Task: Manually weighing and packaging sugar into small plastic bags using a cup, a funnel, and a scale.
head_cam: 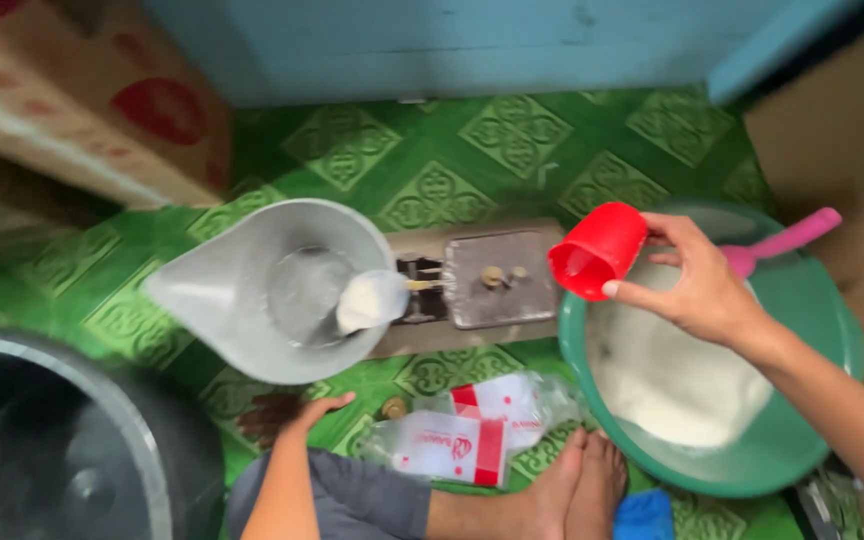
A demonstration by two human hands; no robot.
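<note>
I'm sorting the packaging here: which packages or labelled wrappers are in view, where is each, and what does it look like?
Cardboard box: upper left, on the green floor, brown with red round marks.
Plastic bag: on the floor by the feet, flat, clear with a white panel and a red band.
Second plastic bag: just behind it, beside the green basin, same clear, white and red look.

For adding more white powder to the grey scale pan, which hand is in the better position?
Probably the right hand: it holds the red cup above the green basin of white powder. The left hand rests on the floor, below the scale pan.
</note>
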